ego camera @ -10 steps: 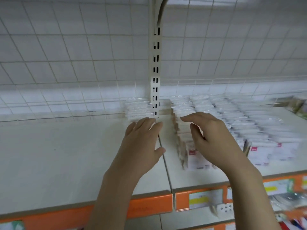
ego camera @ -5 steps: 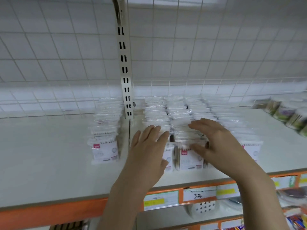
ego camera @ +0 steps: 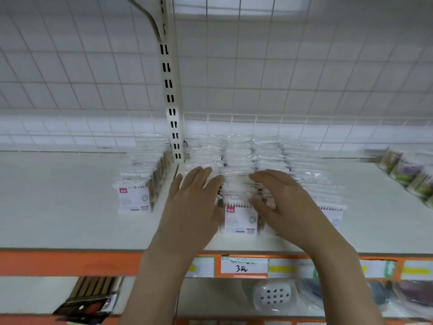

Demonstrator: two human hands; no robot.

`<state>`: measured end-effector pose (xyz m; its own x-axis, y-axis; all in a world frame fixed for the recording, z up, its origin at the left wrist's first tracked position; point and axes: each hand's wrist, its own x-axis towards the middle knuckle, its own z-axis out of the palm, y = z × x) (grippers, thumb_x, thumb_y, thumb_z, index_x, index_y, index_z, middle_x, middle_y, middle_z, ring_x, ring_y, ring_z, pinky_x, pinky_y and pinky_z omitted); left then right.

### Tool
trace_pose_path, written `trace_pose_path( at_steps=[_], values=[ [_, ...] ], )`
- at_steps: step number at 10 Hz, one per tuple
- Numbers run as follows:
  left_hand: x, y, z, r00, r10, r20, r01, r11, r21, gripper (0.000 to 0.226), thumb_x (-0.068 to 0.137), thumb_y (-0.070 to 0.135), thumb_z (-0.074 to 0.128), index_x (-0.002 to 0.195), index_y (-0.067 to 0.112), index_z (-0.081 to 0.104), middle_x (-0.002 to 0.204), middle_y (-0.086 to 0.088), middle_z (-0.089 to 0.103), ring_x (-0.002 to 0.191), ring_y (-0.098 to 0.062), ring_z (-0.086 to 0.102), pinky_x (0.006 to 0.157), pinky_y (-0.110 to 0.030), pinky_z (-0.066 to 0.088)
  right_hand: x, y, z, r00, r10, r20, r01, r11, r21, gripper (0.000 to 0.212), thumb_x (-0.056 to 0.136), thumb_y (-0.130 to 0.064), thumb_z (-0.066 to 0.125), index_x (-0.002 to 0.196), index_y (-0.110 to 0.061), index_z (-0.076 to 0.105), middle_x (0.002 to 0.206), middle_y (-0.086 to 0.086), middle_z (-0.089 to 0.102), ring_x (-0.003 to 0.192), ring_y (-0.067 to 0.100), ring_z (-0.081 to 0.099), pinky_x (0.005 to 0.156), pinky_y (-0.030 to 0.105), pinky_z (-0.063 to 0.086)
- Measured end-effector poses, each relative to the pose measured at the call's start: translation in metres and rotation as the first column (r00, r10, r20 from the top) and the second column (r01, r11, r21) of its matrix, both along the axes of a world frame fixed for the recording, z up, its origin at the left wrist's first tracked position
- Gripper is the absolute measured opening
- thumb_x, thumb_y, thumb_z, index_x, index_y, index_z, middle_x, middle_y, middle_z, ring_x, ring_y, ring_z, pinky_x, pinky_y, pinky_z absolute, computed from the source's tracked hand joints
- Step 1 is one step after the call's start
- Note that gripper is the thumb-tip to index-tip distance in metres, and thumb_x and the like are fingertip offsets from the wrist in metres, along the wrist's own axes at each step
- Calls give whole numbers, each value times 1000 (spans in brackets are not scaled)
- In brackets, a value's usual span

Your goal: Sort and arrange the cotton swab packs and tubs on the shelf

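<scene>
Both hands have come in on the middle row of cotton swab packs point(ego camera: 240, 195) over the last second: a moment ago they hovered apart at the front of the shelf point(ego camera: 58, 207), and now they bracket that row from either side. The left hand point(ego camera: 194, 202) lies flat with its fingers straight against the row's 9 o'clock flank, and the right hand point(ego camera: 283, 202) arches over its 3 o'clock side, fingers extended and the thumb tucked toward the front pack; neither hand is clenched, and I cannot tell whether the right thumb actually pinches anything. The packs stand upright in files running toward 12 o'clock, just right of the slotted upright point(ego camera: 172, 102), with a separate file of packs point(ego camera: 138, 186) at about 10 o'clock beyond the post. The tubs point(ego camera: 410, 174) sit well apart at 3 o'clock, blurred. To my eye this is a squaring-up squeeze, so the row is being tidied rather than moved, and the tubs look untouched yet.
</scene>
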<state>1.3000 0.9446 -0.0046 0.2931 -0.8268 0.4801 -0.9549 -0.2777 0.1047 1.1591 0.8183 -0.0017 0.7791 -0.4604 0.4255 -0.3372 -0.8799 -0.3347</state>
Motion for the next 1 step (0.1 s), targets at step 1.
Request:
trace_pose_path(
  at_steps=[1],
  values=[
    [-16, -1, 2, 998, 58, 3, -57, 993, -104, 45, 72, 33, 60, 111, 11, 65, 118, -11, 63, 113, -32, 58, 89, -53, 44, -11, -2, -1, 997, -1, 77, 2, 1000, -2, 42, 88, -20, 61, 129, -14, 53, 128, 2, 54, 122, 17, 44, 96, 4, 16]
  ],
)
